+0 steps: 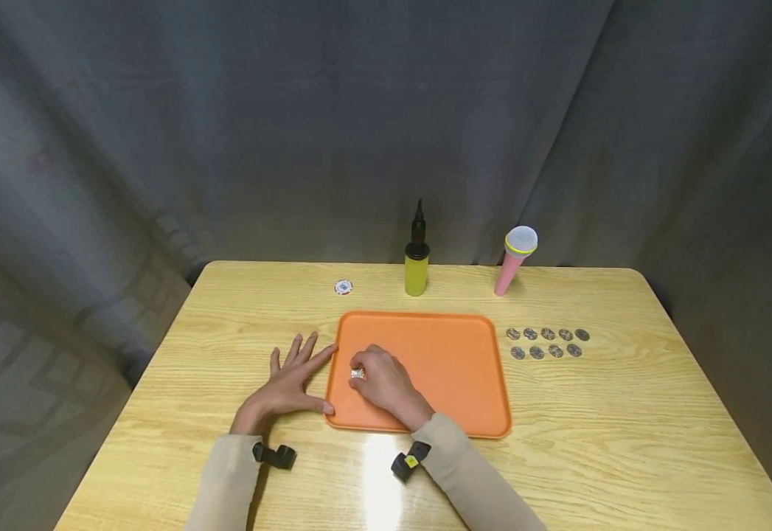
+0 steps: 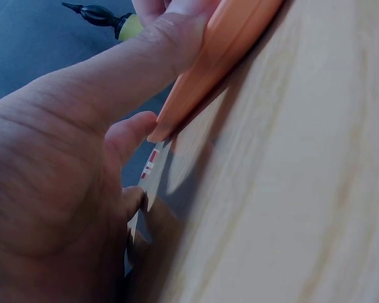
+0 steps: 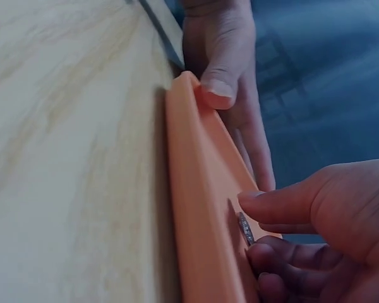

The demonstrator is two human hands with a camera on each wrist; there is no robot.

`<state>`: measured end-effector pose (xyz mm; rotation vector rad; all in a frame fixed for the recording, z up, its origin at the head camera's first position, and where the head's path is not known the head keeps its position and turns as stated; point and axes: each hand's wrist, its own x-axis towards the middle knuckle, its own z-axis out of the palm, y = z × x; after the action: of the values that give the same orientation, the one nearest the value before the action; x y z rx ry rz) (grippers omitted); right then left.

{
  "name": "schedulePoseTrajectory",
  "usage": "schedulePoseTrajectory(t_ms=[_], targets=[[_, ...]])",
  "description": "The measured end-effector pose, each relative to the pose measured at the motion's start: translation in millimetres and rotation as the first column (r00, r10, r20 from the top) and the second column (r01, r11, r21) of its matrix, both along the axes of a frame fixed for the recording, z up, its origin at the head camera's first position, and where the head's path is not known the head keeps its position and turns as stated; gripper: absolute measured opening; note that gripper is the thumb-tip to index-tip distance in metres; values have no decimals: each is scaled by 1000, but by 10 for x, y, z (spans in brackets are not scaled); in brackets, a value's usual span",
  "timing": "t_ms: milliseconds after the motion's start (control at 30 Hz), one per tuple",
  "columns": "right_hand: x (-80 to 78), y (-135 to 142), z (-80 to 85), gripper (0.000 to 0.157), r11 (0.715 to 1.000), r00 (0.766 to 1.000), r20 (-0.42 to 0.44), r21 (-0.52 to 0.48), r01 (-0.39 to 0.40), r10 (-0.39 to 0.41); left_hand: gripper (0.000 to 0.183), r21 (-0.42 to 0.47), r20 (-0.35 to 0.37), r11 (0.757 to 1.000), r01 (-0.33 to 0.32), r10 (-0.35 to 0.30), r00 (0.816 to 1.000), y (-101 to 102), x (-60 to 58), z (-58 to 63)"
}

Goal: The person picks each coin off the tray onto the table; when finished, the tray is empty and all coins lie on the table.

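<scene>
An orange tray (image 1: 452,369) lies on the wooden table. My left hand (image 1: 286,387) has its fingers spread at the tray's left side, with the thumb on the near-left corner of the rim and the index fingertip at the left edge. Over the left part of the tray, my right hand (image 1: 386,380) pinches a silver coin (image 3: 246,229) between thumb and fingers. The coin stands on edge close to the tray's floor in the right wrist view. Part of it is hidden by the fingertips.
Several silver coins (image 1: 548,334) lie in two rows right of the tray. Behind it stand a yellow-green hand pump (image 1: 416,273) with a black top and a pink toy microphone (image 1: 508,271). A white-and-red poker chip (image 1: 343,287) lies at the back left. Grey curtains (image 1: 386,133) surround the table.
</scene>
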<state>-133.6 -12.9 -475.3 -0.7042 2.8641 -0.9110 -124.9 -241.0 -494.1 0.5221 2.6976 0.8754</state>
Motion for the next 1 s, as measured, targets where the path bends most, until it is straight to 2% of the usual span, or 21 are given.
schedulePoseTrajectory(t_ms=[333, 600, 833, 1000], targets=[[27, -63, 22, 7, 995, 999, -30, 98, -18, 21, 115, 10, -1, 1000, 12, -12, 1000, -13, 1, 4], [26, -88, 5, 10, 988, 1000, -18, 157, -14, 17, 114, 11, -3, 1000, 11, -11, 1000, -5, 9, 4], [30, -76, 8, 13, 992, 1000, -12, 122, -14, 15, 114, 38, -6, 999, 10, -10, 1000, -10, 11, 10], [19, -47, 12, 11, 998, 1000, 9, 58, -15, 14, 115, 33, -13, 999, 8, -8, 1000, -14, 12, 1]])
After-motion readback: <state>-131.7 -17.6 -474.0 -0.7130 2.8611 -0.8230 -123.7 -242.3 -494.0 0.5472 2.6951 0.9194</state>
